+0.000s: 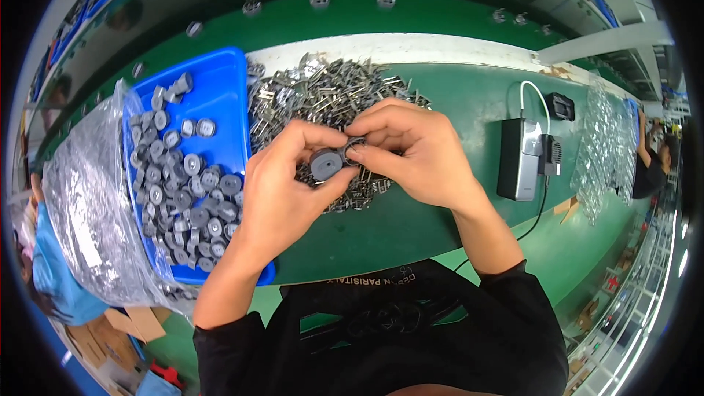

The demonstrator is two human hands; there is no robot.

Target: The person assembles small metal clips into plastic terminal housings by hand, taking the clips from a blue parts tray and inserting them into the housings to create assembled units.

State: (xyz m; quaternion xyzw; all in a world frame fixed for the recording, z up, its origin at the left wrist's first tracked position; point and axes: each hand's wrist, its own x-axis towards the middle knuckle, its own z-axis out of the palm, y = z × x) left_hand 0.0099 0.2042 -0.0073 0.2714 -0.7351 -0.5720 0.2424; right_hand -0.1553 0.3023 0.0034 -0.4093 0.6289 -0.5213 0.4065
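Just in front of the metal heap, my two hands meet. My left hand [284,176] pinches a dark grey round plastic part [327,165] with a small hole in its flat face. Thumb and fingers of my right hand [418,150] close on a small ring-shaped piece [354,151] touching that part; whether the two are joined I cannot tell. Behind and beneath my hands lies a heap of pronged metal pieces [308,92]. Left of my left hand, a blue tray [238,88] holds many grey round plastic parts [193,164].
A grey and black box-shaped device [519,161] with a white cable stands right on the green table [455,88], beside a small black holder [560,106]. Clear plastic sheeting [95,205] hangs left of the tray; bubble wrap [598,147] lies far right. Other people [649,169] sit at both sides.
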